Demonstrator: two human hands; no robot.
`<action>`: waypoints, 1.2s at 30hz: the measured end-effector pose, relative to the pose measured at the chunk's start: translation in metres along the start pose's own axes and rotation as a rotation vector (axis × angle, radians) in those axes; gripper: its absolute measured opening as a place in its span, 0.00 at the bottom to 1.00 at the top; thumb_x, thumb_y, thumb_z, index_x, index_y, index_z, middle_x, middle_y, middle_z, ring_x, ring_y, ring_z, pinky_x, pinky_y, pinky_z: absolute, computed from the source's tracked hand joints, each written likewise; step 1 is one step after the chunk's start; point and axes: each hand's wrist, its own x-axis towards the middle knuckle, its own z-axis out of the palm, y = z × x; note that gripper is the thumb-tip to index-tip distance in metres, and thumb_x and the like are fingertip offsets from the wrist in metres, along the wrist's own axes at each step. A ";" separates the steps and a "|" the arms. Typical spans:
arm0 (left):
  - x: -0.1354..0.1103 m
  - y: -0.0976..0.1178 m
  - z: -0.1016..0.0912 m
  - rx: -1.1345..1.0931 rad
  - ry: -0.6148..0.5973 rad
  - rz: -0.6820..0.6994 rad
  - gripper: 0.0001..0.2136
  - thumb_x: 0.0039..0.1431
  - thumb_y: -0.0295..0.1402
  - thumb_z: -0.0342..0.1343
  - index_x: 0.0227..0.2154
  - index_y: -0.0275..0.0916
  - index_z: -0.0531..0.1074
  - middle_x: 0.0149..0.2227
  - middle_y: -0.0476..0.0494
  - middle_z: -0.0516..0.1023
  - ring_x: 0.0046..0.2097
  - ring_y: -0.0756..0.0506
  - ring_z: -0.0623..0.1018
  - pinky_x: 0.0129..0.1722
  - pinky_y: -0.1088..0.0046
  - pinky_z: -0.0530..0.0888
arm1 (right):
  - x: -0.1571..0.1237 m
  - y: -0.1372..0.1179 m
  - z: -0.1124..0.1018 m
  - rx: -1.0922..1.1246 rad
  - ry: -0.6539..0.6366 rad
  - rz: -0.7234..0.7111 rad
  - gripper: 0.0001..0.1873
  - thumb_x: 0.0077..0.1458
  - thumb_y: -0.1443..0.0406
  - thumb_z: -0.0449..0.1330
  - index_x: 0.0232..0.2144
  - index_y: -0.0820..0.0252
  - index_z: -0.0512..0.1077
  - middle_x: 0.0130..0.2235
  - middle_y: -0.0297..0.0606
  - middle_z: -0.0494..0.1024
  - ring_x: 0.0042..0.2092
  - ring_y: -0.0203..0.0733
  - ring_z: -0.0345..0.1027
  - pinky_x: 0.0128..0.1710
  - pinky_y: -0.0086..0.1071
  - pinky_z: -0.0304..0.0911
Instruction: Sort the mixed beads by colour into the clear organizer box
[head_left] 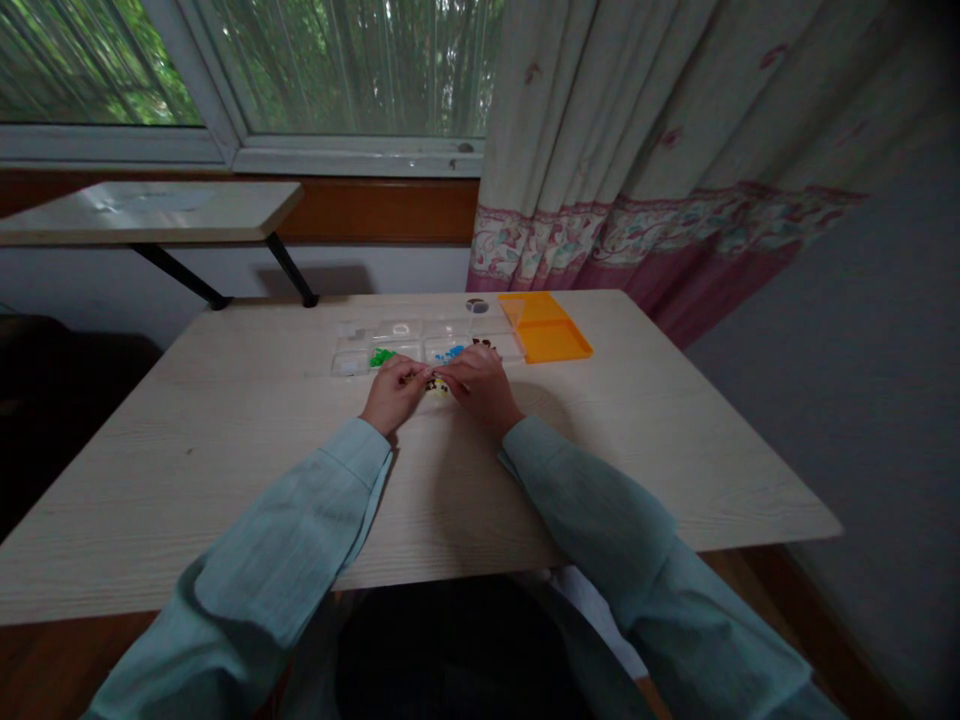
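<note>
One pale desk [292, 490] stands before one patterned curtain [559, 130]. Toward its far edge lies one clear tray [424, 346]; at the tray's right end, nearer the far right corner, sits one orange box [556, 340]. The left hand [395, 393] and right hand [484, 388] meet, fingers curled, tips pinched, on something too small to tell. The tray holds three heaps: green pieces [382, 356], blue pieces [448, 353], brown pieces [484, 343]. One yellow-and-dark cluster [437, 386] shows just below the fingertips.
</note>
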 end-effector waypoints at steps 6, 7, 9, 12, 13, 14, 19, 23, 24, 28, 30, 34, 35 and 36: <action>0.000 0.000 0.001 0.003 0.014 0.016 0.08 0.59 0.35 0.56 0.30 0.41 0.78 0.29 0.46 0.72 0.37 0.46 0.71 0.40 0.67 0.70 | 0.000 0.003 0.001 0.018 0.019 0.047 0.14 0.63 0.60 0.53 0.38 0.52 0.79 0.37 0.37 0.78 0.44 0.43 0.62 0.47 0.38 0.52; 0.000 0.001 0.000 0.015 0.033 0.017 0.08 0.59 0.35 0.55 0.31 0.41 0.78 0.30 0.45 0.72 0.38 0.46 0.71 0.41 0.67 0.70 | 0.000 0.005 0.000 0.018 0.037 0.072 0.13 0.62 0.60 0.54 0.37 0.53 0.79 0.37 0.37 0.78 0.44 0.43 0.63 0.47 0.38 0.52; 0.000 0.001 -0.001 0.040 0.081 0.013 0.08 0.60 0.35 0.55 0.33 0.42 0.79 0.31 0.45 0.72 0.39 0.46 0.71 0.42 0.66 0.70 | 0.000 0.013 -0.001 0.006 0.097 0.150 0.13 0.62 0.59 0.54 0.37 0.53 0.79 0.37 0.38 0.79 0.44 0.44 0.63 0.48 0.39 0.53; 0.000 0.002 -0.004 0.056 0.135 -0.012 0.09 0.61 0.35 0.54 0.36 0.42 0.79 0.33 0.44 0.71 0.39 0.46 0.71 0.40 0.67 0.70 | -0.002 0.033 -0.004 -0.019 0.176 0.281 0.14 0.62 0.59 0.54 0.38 0.55 0.79 0.37 0.40 0.78 0.44 0.45 0.64 0.47 0.40 0.55; 0.000 0.002 -0.005 0.057 0.145 -0.025 0.09 0.61 0.35 0.54 0.36 0.42 0.79 0.33 0.44 0.71 0.38 0.46 0.71 0.39 0.68 0.70 | -0.004 0.041 -0.005 -0.023 0.192 0.317 0.14 0.62 0.59 0.54 0.38 0.56 0.79 0.38 0.40 0.78 0.44 0.45 0.64 0.47 0.40 0.55; 0.000 0.002 -0.005 0.059 0.148 -0.037 0.09 0.61 0.36 0.54 0.36 0.42 0.79 0.33 0.44 0.70 0.37 0.47 0.71 0.38 0.68 0.70 | -0.005 0.048 -0.006 -0.029 0.218 0.354 0.14 0.61 0.59 0.54 0.38 0.56 0.79 0.37 0.41 0.78 0.43 0.45 0.64 0.47 0.40 0.56; 0.000 0.002 -0.005 0.078 0.130 -0.046 0.09 0.61 0.35 0.53 0.37 0.42 0.78 0.34 0.44 0.70 0.38 0.47 0.71 0.39 0.68 0.71 | -0.011 0.070 -0.004 -0.060 0.281 0.465 0.16 0.60 0.60 0.53 0.38 0.59 0.79 0.38 0.44 0.77 0.43 0.48 0.63 0.48 0.43 0.56; 0.000 0.001 -0.004 0.091 0.122 -0.022 0.10 0.62 0.36 0.53 0.37 0.41 0.78 0.35 0.43 0.70 0.39 0.46 0.71 0.41 0.67 0.71 | -0.013 0.068 -0.001 -0.081 0.279 0.468 0.16 0.60 0.61 0.52 0.39 0.58 0.79 0.39 0.45 0.76 0.44 0.48 0.61 0.48 0.43 0.56; 0.000 0.001 -0.004 0.098 0.126 -0.012 0.10 0.62 0.36 0.53 0.37 0.41 0.79 0.35 0.43 0.70 0.40 0.46 0.71 0.41 0.66 0.71 | -0.013 0.068 0.000 -0.078 0.274 0.466 0.16 0.60 0.61 0.52 0.39 0.58 0.79 0.39 0.45 0.76 0.44 0.48 0.61 0.48 0.43 0.56; 0.002 -0.001 -0.007 0.182 0.114 0.033 0.10 0.62 0.35 0.52 0.37 0.41 0.79 0.34 0.43 0.70 0.42 0.45 0.71 0.45 0.64 0.69 | -0.012 0.069 0.000 -0.041 0.273 0.478 0.16 0.60 0.61 0.53 0.39 0.59 0.79 0.39 0.45 0.76 0.44 0.48 0.61 0.49 0.44 0.56; 0.002 -0.002 -0.011 0.258 0.078 0.070 0.09 0.60 0.34 0.54 0.38 0.41 0.78 0.35 0.43 0.70 0.43 0.44 0.70 0.47 0.62 0.68 | -0.012 0.069 0.000 -0.024 0.289 0.480 0.16 0.59 0.61 0.53 0.39 0.60 0.79 0.39 0.45 0.76 0.43 0.48 0.62 0.49 0.44 0.56; 0.001 -0.004 -0.016 0.394 -0.034 0.158 0.08 0.56 0.32 0.57 0.38 0.43 0.78 0.37 0.43 0.70 0.45 0.42 0.68 0.49 0.60 0.66 | -0.011 0.067 -0.001 -0.003 0.300 0.470 0.15 0.59 0.61 0.53 0.39 0.59 0.79 0.38 0.44 0.77 0.43 0.47 0.63 0.48 0.43 0.57; 0.001 -0.004 -0.016 0.415 -0.055 0.174 0.08 0.56 0.32 0.58 0.37 0.43 0.78 0.38 0.42 0.70 0.45 0.41 0.67 0.49 0.60 0.66 | -0.011 0.066 -0.001 -0.001 0.297 0.470 0.15 0.59 0.60 0.53 0.39 0.58 0.79 0.38 0.44 0.77 0.43 0.47 0.63 0.48 0.43 0.57; 0.000 -0.004 -0.016 0.433 -0.071 0.188 0.08 0.56 0.32 0.58 0.37 0.43 0.78 0.38 0.42 0.70 0.45 0.41 0.67 0.49 0.60 0.66 | -0.011 0.065 0.000 -0.002 0.296 0.472 0.16 0.60 0.60 0.53 0.39 0.59 0.79 0.39 0.44 0.77 0.43 0.47 0.63 0.48 0.43 0.57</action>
